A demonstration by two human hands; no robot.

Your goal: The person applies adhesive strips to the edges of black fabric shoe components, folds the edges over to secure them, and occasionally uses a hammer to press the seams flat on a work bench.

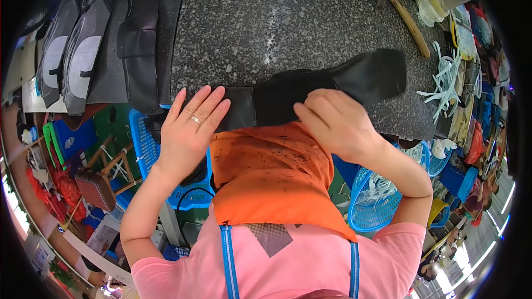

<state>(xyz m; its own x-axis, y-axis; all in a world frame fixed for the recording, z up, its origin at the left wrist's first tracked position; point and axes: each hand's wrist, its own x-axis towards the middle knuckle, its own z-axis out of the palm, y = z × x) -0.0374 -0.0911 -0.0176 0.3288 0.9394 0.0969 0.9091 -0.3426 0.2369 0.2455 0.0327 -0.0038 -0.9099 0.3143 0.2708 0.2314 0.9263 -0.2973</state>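
A long black leather piece [277, 99], perhaps a boot upper, lies across the near edge of the speckled stone slab [249, 27]. Its smooth, wide end [374, 76] points right, and a matte, darker band runs through its middle. My left hand [191, 122], with a ring on one finger, rests flat on the left end, fingers stretched out. At the middle band my right hand [335, 119] presses down with bent fingers closed on the leather; its fingertips are partly hidden.
Several black leather pieces [141, 44], some with light grey linings [83, 61], lie left of the slab. A wooden-handled hammer [409, 19] lies at the far right, near pale strips [443, 80]. Blue baskets [370, 205] stand below the slab. An orange apron [271, 171] covers my lap.
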